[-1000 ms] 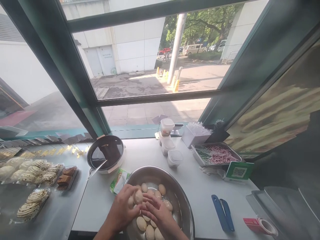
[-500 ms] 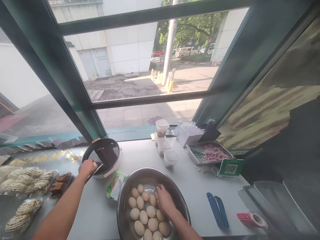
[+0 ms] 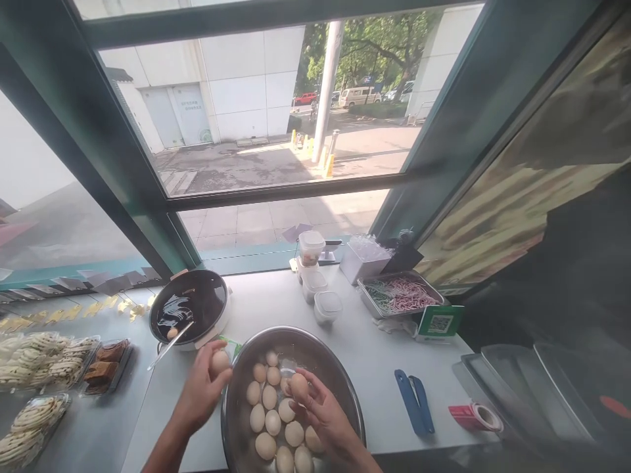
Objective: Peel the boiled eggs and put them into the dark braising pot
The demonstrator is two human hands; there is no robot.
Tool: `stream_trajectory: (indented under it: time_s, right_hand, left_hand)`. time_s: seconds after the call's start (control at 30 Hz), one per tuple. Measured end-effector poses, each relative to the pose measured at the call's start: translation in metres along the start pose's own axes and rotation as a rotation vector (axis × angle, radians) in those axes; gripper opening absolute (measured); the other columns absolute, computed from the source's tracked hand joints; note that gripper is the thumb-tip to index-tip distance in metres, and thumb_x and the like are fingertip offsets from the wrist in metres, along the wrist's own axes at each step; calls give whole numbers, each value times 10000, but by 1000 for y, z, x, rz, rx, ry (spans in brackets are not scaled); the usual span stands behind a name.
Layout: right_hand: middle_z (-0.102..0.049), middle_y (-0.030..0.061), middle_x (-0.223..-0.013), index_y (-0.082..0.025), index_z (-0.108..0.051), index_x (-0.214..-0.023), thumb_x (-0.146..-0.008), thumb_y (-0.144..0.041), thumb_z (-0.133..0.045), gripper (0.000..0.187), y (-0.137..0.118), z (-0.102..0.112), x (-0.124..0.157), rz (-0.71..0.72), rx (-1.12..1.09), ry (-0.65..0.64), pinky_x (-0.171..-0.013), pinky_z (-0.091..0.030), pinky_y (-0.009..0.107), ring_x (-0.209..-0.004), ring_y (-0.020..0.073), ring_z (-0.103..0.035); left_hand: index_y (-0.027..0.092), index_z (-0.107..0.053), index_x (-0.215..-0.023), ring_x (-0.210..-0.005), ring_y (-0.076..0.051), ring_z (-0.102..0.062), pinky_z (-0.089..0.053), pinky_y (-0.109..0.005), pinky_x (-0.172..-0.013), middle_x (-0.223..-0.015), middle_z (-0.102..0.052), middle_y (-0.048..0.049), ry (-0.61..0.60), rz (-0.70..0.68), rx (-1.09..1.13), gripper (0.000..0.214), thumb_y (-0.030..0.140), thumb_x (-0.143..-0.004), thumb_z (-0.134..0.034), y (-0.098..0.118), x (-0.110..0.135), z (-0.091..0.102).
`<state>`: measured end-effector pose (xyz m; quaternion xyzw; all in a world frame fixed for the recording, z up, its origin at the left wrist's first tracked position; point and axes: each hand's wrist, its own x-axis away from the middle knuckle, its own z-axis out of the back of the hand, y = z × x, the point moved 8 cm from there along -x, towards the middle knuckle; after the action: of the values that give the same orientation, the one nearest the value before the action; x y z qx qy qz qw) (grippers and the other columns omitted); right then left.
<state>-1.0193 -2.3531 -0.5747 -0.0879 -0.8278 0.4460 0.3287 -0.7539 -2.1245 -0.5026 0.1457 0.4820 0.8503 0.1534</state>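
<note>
A large steel bowl [image 3: 340,381] at the counter's front edge holds several pale brown eggs [image 3: 269,396]. My left hand [image 3: 202,391] is closed round one egg [image 3: 219,360] just left of the bowl's rim. Over the bowl, my right hand [image 3: 323,410] pinches another egg [image 3: 298,385] in its fingertips. Behind my left hand stands a round pot [image 3: 190,312] of dark liquid, a ladle [image 3: 168,345] leaning on its rim and an egg floating in it.
Clear plastic tubs [image 3: 320,303] stand behind the bowl. A metal tray of coloured straws [image 3: 400,295], a green QR sign [image 3: 440,322], a blue tool [image 3: 414,410] and a tape roll [image 3: 477,416] lie to the right. Packed pastries [image 3: 46,358] fill the left counter. A window is ahead.
My left hand came back from the pot to the bowl's left rim and now holds an egg. My right hand lifted an egg out of the pile. An egg now floats in the pot.
</note>
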Motion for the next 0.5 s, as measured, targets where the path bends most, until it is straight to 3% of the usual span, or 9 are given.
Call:
stream_trajectory:
  time_s: [0.07, 0.1, 0.2, 0.27, 0.33, 0.43, 0.5]
  right_hand:
    - [-765, 100, -1260, -285, -693, -1286, -708, -550, -920, 675, -3, -13, 10, -5, -61, -43, -1043, -550, 438, -1256, 312, -674]
    - [-763, 107, -1282, -274, -694, -1295, -717, -555, -914, 679, -4, -17, 14, -6, -72, -51, -1060, -542, 449, -1273, 319, -665]
    - [-746, 96, -1338, -265, -707, -1293, -716, -529, -926, 672, -3, -26, 19, -10, -126, -43, -1149, -497, 469, -1314, 324, -648]
    - [-727, 88, -1378, -262, -718, -1278, -707, -519, -936, 663, -3, -32, 21, -6, -171, -48, -1190, -476, 468, -1354, 326, -626]
    - [-717, 86, -1397, -266, -719, -1278, -707, -516, -937, 660, -6, -37, 25, -1, -204, -67, -1191, -483, 463, -1355, 325, -631]
    - [-751, 81, -1325, -295, -682, -1336, -744, -511, -916, 672, -12, -43, 32, 2, -225, -98, -1139, -525, 462, -1252, 308, -703]
    - [-767, 80, -1283, -302, -667, -1356, -776, -513, -893, 657, -16, -43, 36, 6, -234, -105, -1123, -535, 460, -1205, 291, -727]
  left_hand:
    - [233, -625, -1336, -1025, -278, -753, -633, -422, -908, -1208, -739, -107, -170, -44, 150, 611, 431, -777, -774, 15, 41, -45]
    - [247, -595, -1375, -1071, -280, -752, -634, -428, -938, -1238, -741, -108, -186, -45, 193, 622, 447, -812, -769, 21, 58, -60]
    - [263, -625, -1342, -1187, -296, -727, -629, -454, -999, -1300, -733, -116, -33, -115, 207, 510, 462, -884, -725, 41, 89, -82]
    - [272, -684, -1272, -1216, -301, -715, -633, -455, -1001, -1305, -734, -115, -47, -258, 144, 409, 422, -893, -720, 59, 100, -96]
    - [282, -699, -1263, -1227, -295, -707, -629, -459, -1016, -1308, -733, -108, -94, -355, 86, 373, 383, -905, -711, 71, 106, -104]
    - [283, -631, -1367, -1283, -282, -674, -588, -485, -1087, -1370, -706, -104, -20, -337, 62, 423, 372, -954, -653, 73, 105, -95]
    - [284, -627, -1371, -1292, -277, -669, -582, -479, -1098, -1378, -704, -98, -87, -359, 54, 418, 364, -961, -643, 75, 104, -95]
